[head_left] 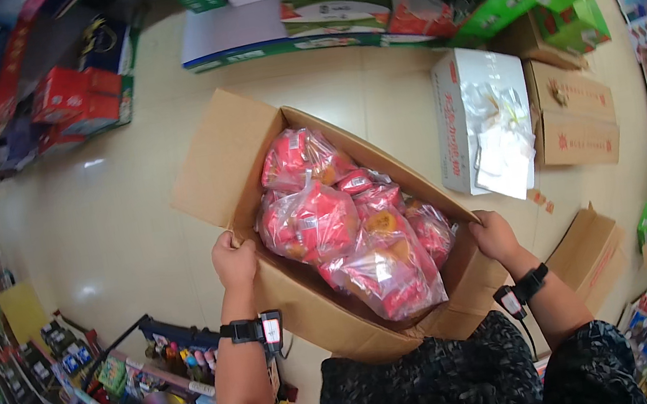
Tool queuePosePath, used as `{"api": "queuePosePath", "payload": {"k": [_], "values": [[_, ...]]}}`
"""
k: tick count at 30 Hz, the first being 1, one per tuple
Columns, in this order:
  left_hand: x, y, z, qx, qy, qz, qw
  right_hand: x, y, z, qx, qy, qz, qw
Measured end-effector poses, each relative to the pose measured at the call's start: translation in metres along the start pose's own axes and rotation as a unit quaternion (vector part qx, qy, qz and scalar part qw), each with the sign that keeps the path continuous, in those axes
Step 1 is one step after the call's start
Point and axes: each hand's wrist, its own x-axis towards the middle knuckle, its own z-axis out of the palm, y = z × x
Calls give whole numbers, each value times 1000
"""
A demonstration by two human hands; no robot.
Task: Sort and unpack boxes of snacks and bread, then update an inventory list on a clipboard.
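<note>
In front of me is an open cardboard box, tilted at an angle across the view, its far-left flap folded out. Several clear plastic bags of red packets, some with orange-brown parts, fill the inside. My left hand grips the box's left corner with its fingers closed round the cardboard edge. At the opposite end, my right hand is closed on the right edge, some fingers hidden behind the cardboard. Both wrists carry black straps with small devices.
A white carton topped with white plastic bags stands on the tiled floor at the right, beside a closed brown carton. Another brown cardboard box lies near my right arm. Shelves of goods line the left; gift boxes stand along the far side.
</note>
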Motion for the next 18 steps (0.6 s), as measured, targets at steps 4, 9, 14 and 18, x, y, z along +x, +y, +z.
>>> {"api": "queuePosePath", "payload": {"k": [4, 9, 14, 18], "values": [[-20, 45, -110, -71, 42, 0, 997, -40, -90, -46, -4, -24, -7, 1000], [-48, 71, -223, -27, 133, -17, 991, -65, -192, -101, -32, 3, -93, 995], [-99, 82, -330, -99, 234, -36, 967, -104, -336, -160, -99, -9, -180, 979], [-127, 75, -391, -239, 294, -66, 923, -123, -416, -194, -140, -44, -226, 963]]}}
